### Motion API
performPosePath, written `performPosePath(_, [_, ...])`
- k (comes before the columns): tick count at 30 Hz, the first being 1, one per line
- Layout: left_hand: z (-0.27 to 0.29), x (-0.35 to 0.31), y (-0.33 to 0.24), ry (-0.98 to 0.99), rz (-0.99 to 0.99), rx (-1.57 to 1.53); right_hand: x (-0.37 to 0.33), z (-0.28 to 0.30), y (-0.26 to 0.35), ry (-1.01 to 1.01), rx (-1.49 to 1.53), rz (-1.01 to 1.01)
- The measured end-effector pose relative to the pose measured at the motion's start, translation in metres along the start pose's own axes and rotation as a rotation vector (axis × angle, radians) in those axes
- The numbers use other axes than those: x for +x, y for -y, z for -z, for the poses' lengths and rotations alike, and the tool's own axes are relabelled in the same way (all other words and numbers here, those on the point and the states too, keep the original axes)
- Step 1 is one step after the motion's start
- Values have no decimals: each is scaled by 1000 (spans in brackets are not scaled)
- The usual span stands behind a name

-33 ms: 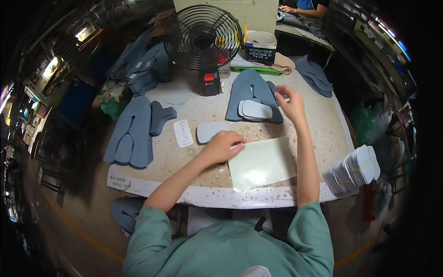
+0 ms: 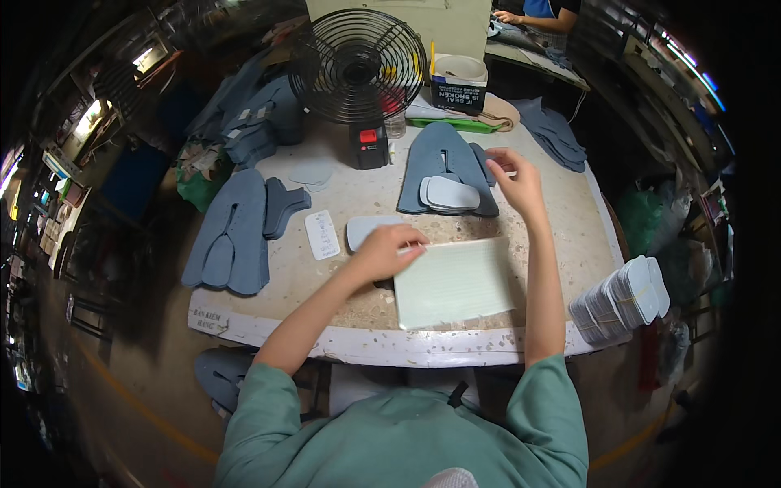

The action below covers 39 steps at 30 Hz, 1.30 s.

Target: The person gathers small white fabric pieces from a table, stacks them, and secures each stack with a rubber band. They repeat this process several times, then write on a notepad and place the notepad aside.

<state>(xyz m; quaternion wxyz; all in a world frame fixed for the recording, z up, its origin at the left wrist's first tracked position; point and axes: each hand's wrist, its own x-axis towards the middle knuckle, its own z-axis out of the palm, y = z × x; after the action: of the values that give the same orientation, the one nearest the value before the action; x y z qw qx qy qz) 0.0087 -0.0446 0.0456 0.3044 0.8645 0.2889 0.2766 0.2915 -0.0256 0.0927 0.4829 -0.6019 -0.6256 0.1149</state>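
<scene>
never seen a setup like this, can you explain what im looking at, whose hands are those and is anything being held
There is no machine here: these are a person's own bare hands, seen from a wide, curved camera worn on the head and looking down. Picture left is the person's left.

The left hand is at the upper left corner of a pale lined sheet; whether it grips it is unclear. The right hand has its fingers by the edge of a blue-grey stack; I cannot tell if they hold anything.

On the table are also a black fan, more blue-grey pieces at left, and a bundle of pale pieces at the right edge.
</scene>
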Motion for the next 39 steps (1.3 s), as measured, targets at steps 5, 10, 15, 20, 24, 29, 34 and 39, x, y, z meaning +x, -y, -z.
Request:
performPosePath(5, [73,-3,16,-77,293,-280,-28,17,26,303,285,-125])
performPosePath(10, [91,-13,29,120,329,-295,-58,-13,30,550,570,-369])
performPosePath(15, [98,-17,30,327,415,-130,-78,-34,39,561,642,-442])
performPosePath(20, [77,-18,14,360,296,184,-90,-48,44,467,691,-356])
performPosePath(24, [80,-14,9,390,343,119,-88,-42,40,466,900,-485])
performPosePath(29, [60,-9,-2,132,292,-190,-99,-51,43,408,771,-333])
performPosePath(34, [14,-4,-9,56,313,-316,-108,-67,52,244,707,-293])
performPosePath(39, [16,-2,3,131,369,-529,-104,-57,47,290,390,-56])
